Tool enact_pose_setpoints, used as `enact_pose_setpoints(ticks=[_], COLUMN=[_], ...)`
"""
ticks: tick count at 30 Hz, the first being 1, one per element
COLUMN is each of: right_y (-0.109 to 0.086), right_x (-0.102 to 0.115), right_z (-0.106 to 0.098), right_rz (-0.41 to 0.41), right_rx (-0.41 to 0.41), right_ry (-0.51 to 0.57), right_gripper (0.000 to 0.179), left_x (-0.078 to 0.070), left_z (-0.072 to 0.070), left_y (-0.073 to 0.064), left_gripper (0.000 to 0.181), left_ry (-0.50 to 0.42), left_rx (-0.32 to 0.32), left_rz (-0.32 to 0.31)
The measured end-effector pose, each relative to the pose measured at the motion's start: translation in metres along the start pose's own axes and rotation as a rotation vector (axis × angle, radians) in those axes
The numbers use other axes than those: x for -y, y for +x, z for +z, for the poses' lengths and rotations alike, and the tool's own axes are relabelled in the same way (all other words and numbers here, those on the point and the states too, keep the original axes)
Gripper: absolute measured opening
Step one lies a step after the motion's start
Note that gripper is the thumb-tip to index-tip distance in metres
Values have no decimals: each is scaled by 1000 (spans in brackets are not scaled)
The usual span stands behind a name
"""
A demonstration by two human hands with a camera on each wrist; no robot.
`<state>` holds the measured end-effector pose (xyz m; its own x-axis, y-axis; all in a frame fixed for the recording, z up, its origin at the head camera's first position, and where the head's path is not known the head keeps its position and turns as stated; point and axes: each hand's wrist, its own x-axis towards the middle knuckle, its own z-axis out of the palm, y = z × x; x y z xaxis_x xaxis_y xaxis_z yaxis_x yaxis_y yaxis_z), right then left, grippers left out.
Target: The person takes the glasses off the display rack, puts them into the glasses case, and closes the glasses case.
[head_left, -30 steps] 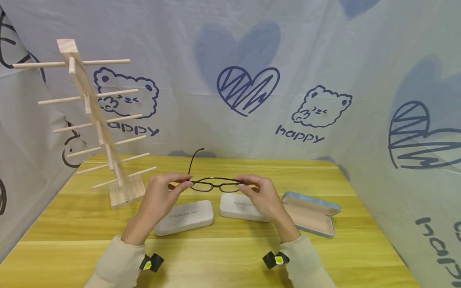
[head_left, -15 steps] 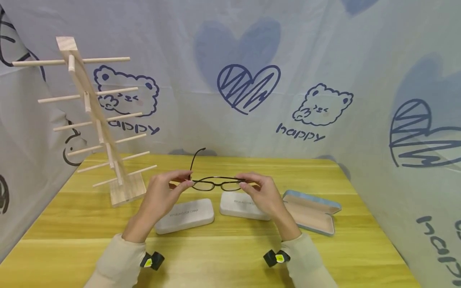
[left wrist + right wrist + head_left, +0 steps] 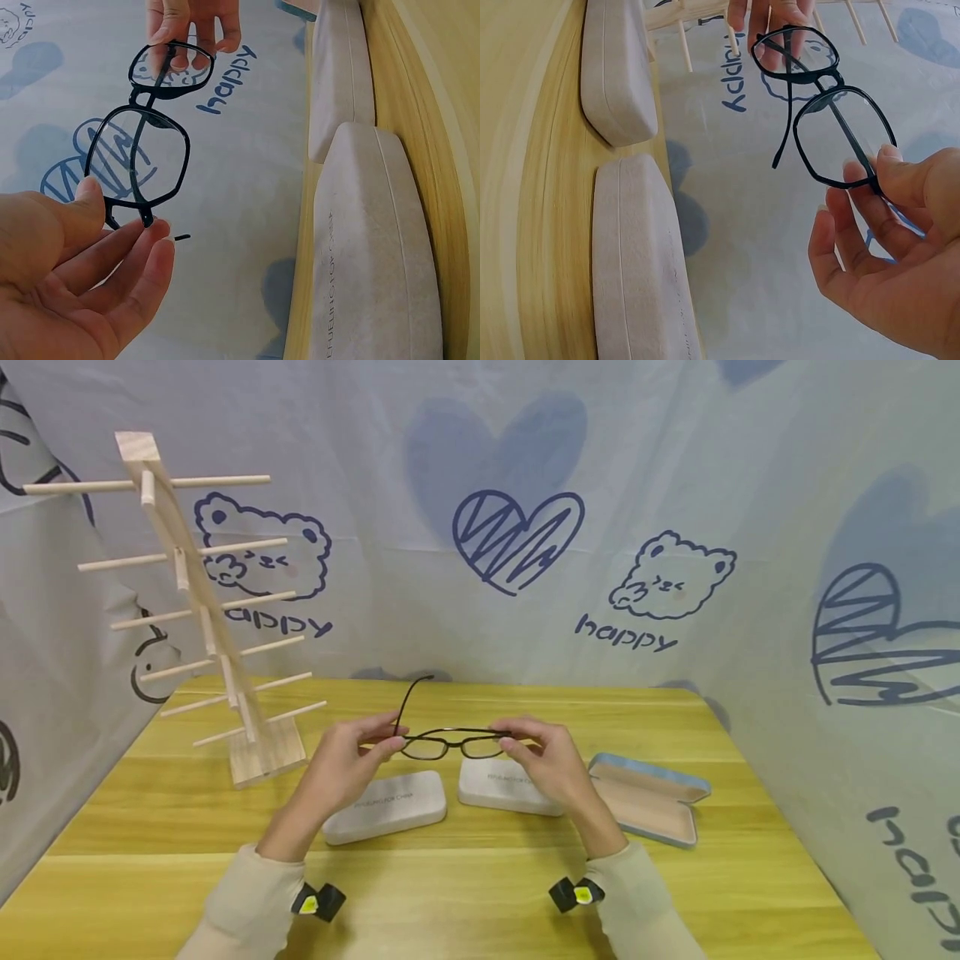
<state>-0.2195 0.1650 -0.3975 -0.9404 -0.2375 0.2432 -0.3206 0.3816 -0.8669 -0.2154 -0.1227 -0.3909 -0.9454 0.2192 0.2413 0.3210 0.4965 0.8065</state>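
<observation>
Black-framed eyeglasses [image 3: 452, 744] are held up above the table between both hands. My left hand [image 3: 351, 757] pinches the frame's left end between thumb and fingers, as the left wrist view also shows. The left temple arm [image 3: 402, 703] stands out away from me, its tip curving right. At the other end, my right hand [image 3: 546, 758] grips the hinge corner, thumb on the near side. The right temple arm [image 3: 847, 129] lies folded across behind the lenses. Below the hands are two closed pale glasses cases: the left case [image 3: 390, 810] and the right case [image 3: 495, 787], partly covered by my right hand.
A blue glasses case [image 3: 660, 814] lies open on the right, its inside beige. On the left stands a wooden rack [image 3: 202, 602] with several pegs bearing nothing. The wooden table [image 3: 450, 893] ends at a printed cloth backdrop [image 3: 375, 602].
The left temple arm has swung slightly, its tip moving right and down, while my left fingers shifted at the hinge. My right hand has stayed nearly still.
</observation>
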Motion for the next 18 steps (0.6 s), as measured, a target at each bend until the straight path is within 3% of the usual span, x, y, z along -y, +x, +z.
enact_pose_setpoints(ticks=[18], right_y=[-3], right_x=[-2], right_z=[-5], right_rz=[45], right_rx=[14], right_ry=[-25], right_gripper=[25], left_x=[-1], left_z=[5], left_y=[-2], left_gripper=[41], left_ry=[13], left_rx=[25], left_rz=[17])
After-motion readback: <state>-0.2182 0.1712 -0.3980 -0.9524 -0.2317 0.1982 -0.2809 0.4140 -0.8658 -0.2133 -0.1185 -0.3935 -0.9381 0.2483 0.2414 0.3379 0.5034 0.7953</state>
